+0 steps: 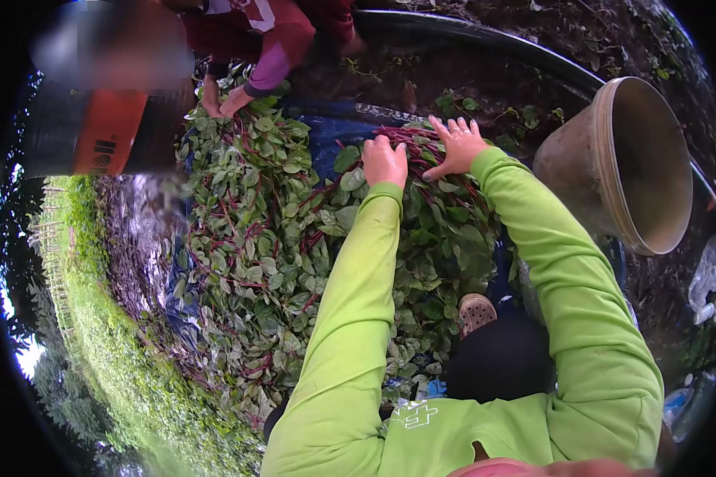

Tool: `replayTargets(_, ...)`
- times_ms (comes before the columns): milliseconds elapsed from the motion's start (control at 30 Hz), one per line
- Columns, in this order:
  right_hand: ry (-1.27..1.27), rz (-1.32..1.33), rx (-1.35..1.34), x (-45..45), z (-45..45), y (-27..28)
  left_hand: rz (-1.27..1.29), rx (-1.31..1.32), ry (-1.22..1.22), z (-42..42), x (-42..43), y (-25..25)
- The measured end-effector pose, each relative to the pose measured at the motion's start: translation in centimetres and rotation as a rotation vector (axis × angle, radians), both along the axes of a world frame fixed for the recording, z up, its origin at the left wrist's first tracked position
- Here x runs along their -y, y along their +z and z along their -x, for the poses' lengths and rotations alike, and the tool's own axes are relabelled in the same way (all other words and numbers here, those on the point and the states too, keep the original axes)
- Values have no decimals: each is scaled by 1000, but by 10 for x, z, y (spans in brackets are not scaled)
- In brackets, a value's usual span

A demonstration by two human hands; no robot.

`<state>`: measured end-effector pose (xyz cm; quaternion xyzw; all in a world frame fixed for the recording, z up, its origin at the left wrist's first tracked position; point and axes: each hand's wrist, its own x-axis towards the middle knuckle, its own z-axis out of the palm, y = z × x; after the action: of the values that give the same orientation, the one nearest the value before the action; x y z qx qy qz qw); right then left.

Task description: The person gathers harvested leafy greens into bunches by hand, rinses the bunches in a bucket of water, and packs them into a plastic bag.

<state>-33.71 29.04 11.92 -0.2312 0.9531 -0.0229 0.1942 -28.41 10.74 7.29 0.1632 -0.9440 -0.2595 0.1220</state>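
One bunch of red-purple stems with broad green leaves [420,143]: lies before the person, stem ends away from the body, probably aligned so for even handling.
Left hand [385,164]: fingers curled at the bunch's edge; whether they grip stems cannot be told.
Right hand [460,151]: fingers spread over the stems, apparently to steady them.
Loose leafy heap [247,242]: beside the bunch, on a dark blue plastic sheet [322,145] that presumably keeps the greens off the soil.
Co-worker's hands [235,102]: at the heap's far end.
Tapered beige plastic bucket [569,163]: right of the bunch; inner wall bare where visible, bottom hidden.
Black barrel with an orange band [56,131]: beyond the heap, left; contents not shown.
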Motion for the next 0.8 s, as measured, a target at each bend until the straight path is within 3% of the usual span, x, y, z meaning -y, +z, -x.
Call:
replayTargets(133, -32, -27, 85, 32, 10, -29, 56, 168, 1, 24, 9, -16)
replayTargets(300, -45, 12, -142, 38, -13, -54, 41, 198, -36, 31, 23, -35)
replayTargets(467, -155, 117, -108, 36, -14, -66, -24, 47, 162, 25, 65, -42)
replayTargets(500, -172, 121, -92, 37, -12, -64, -122, 46, 302, 20, 80, -45)
replayTargets(567, -172, 138, -124, 37, -14, -66, 302, -276, 364, 4, 121, -79)
replayTargets(667, -172, 163, -134, 38, -12, -66, -15, -216, 419, -32, 85, -48)
replayTargets(733, -173, 175, -127, 38, -13, -68, -1040, 63, 264, -56, 35, -52)
replayTargets(767, -172, 197, -149, 39, -16, -68, -1262, 309, 294, -59, 7, -51)
replayTargets(800, -168, 213, -174, 40, -20, -67, -1349, 364, 343, -60, -16, -60)
